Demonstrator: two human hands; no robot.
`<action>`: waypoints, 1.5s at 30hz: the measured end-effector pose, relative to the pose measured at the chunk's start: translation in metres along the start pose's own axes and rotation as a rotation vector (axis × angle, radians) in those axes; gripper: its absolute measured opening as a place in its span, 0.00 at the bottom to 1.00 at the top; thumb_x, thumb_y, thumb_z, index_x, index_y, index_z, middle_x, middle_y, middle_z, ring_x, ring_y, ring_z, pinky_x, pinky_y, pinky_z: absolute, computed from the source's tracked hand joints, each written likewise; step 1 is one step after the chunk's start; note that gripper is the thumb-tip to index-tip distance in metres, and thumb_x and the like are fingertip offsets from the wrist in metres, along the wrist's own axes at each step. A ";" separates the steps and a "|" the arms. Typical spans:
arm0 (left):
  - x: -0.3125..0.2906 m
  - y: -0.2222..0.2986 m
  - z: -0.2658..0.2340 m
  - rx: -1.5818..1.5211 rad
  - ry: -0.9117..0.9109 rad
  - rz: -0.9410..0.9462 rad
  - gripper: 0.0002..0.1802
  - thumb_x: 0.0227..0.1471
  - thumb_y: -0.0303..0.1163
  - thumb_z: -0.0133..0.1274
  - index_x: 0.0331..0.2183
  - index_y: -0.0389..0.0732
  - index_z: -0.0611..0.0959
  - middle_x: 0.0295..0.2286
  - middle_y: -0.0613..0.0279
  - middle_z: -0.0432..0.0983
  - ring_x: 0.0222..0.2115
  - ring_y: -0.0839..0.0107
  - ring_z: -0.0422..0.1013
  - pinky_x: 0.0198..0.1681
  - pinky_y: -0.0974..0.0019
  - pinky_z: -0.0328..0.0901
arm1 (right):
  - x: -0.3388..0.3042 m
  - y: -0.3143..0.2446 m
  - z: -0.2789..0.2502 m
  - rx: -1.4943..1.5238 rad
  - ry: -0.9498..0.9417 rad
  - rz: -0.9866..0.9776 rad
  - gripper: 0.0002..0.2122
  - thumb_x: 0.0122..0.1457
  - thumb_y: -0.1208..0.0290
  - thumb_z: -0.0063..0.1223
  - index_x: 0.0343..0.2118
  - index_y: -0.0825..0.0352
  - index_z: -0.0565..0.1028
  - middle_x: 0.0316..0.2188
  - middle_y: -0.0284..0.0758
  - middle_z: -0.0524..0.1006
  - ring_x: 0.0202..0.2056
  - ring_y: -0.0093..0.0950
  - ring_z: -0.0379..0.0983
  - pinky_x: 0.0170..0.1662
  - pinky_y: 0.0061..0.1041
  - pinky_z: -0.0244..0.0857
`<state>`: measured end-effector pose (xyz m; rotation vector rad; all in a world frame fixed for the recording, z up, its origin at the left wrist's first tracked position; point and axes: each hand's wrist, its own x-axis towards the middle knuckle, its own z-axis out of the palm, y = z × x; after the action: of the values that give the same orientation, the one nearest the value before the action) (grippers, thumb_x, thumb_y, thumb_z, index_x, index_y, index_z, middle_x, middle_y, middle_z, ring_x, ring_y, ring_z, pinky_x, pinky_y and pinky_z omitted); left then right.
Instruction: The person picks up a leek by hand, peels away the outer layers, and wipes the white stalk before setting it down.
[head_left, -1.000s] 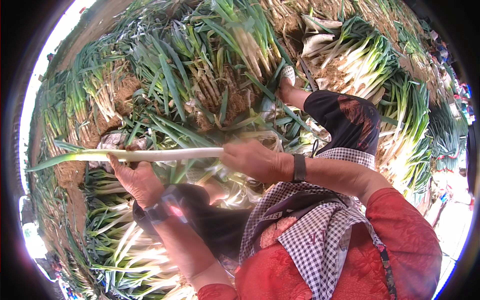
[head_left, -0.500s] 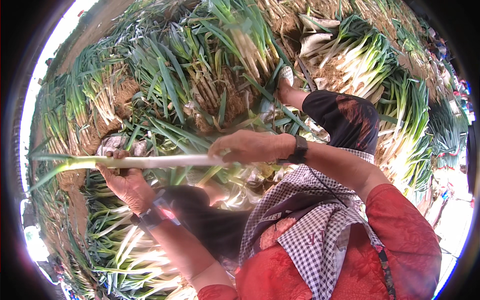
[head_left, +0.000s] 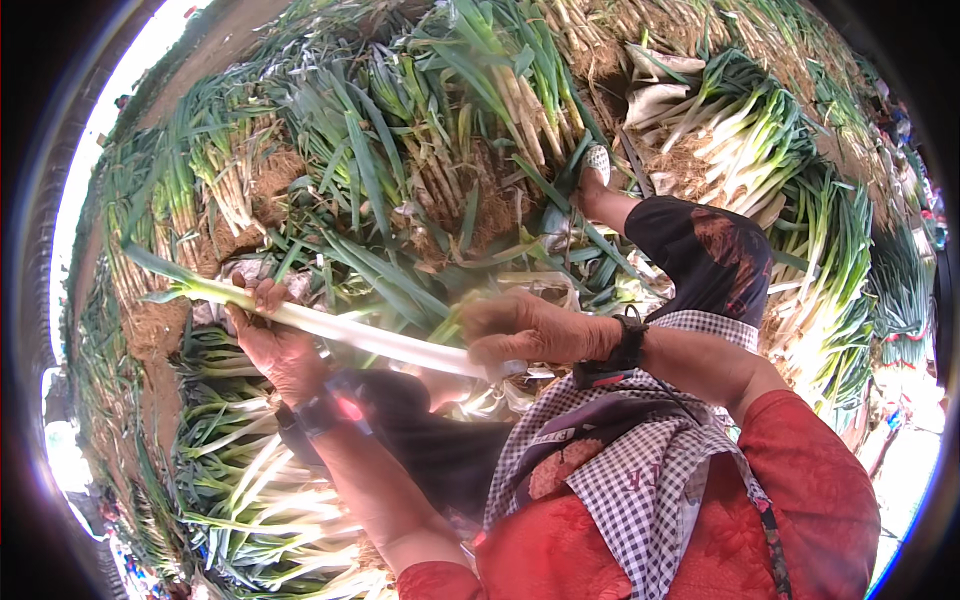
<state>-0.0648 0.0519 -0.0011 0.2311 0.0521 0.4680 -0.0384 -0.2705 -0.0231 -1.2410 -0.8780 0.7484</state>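
A long green onion (head_left: 370,338) with a white shaft and short green leaves lies slantwise across the middle of the view, its leafy end at the upper left. My left hand (head_left: 278,345) is closed around the shaft just below the leaves. At the white lower end is my right hand (head_left: 525,328), its fingers curled and smeared by motion. I cannot tell whether it grips the stalk or only passes along it.
Unpeeled green onions (head_left: 435,160) with brown roots and soil lie in bundles ahead. Pale, cleaned green onions (head_left: 285,510) are piled at my lower left, and another pile (head_left: 765,140) stands at the right. Loose leaves (head_left: 370,270) litter the ground between my legs.
The green onion has tilted from nearly level, its white end now lower. My right hand has shifted right and slightly down in the view; the left hand keeps its hold.
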 end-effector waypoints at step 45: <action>-0.002 -0.070 0.036 1.183 0.030 0.223 0.27 0.60 0.40 0.46 0.58 0.39 0.64 0.54 0.48 0.66 0.55 0.56 0.63 0.59 0.55 0.58 | -0.013 0.012 -0.021 0.316 -0.020 0.442 0.07 0.61 0.67 0.55 0.33 0.64 0.73 0.18 0.19 0.67 0.16 0.09 0.60 0.18 0.11 0.55</action>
<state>-0.0316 -0.0173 0.0172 1.4014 0.3370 0.6205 -0.0266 -0.2898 -0.0391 -1.1533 -0.4755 1.2043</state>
